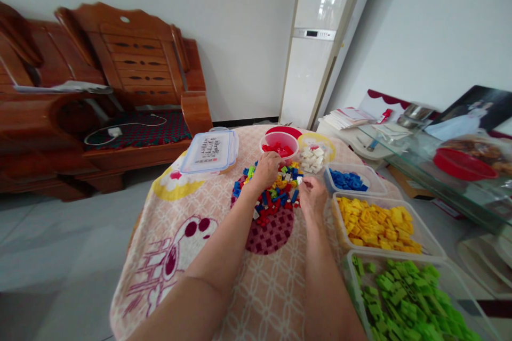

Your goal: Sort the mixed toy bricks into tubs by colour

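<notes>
My right hand (313,198) is at the right edge of a mixed pile of toy building bricks (276,200), its fingertips closed on a small white brick (300,180). Over the far side of the pile, just in front of a pink bowl (296,148) holding red bricks (278,149), is my left hand (268,170). Its fingers are curled together, and what they hold, if anything, is hidden. White bricks (312,160) lie in a heap beyond my right hand.
Clear plastic boxes of blue bricks (348,181), yellow bricks (376,224) and green bricks (412,298) line the right side. A lidded plastic box (210,152) lies at the far left of the cloth-covered table (276,287). A glass table (440,170) stands to the right.
</notes>
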`<state>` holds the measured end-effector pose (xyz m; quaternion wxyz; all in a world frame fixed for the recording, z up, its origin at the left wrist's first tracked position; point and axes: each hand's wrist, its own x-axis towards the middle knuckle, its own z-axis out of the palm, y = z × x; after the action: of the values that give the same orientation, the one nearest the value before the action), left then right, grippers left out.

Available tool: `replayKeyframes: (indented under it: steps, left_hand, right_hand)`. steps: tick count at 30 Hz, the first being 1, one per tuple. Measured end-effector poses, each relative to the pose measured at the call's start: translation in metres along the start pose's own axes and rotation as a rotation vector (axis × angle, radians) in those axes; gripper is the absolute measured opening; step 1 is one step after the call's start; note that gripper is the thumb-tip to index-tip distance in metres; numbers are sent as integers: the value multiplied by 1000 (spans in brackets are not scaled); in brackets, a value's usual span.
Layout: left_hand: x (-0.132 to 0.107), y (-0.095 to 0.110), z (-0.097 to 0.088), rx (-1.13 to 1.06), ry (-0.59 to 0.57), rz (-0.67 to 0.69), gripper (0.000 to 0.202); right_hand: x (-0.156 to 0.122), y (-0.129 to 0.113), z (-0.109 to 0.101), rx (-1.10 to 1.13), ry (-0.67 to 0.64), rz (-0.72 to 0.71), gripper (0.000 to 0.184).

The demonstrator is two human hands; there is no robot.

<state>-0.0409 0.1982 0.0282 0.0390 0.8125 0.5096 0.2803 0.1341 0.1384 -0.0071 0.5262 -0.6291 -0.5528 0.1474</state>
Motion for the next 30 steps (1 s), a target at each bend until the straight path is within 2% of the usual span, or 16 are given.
replayKeyframes:
  steps: [5,10,13,15,17,19,23,26,30]
  left_hand:
    - [-1,2,-7,20,-32,20,35]
    - [-2,5,-11,17,-55,34,31]
    - [-4,10,-16,10,16,-4,27]
    - [-4,18,-19,-3,103,-29,24]
    - [-2,29,-19,-22,143,-14,23]
    - [1,43,-13,-28,97,27,23]
    - [13,62,8,91,-148,26,23]
    - [22,67,22,209,-271,-9,27]
    - [28,69,28,278,-340,-42,30]
  right_hand:
    - [2,3,3,5,54,32,28]
    - [3,4,-2,24,33,40,28]
    - [5,2,-4,30,18,71,29]
    - [5,1,-5,35,54,98,31]
    - [6,0,-5,49,120,108,32]
    - [6,0,-5,61,192,111,31]
    - [8,4,-8,85,271,135,30]
    - [10,10,-7,96,232,131,30]
    - [11,19,-3,98,125,112,31]
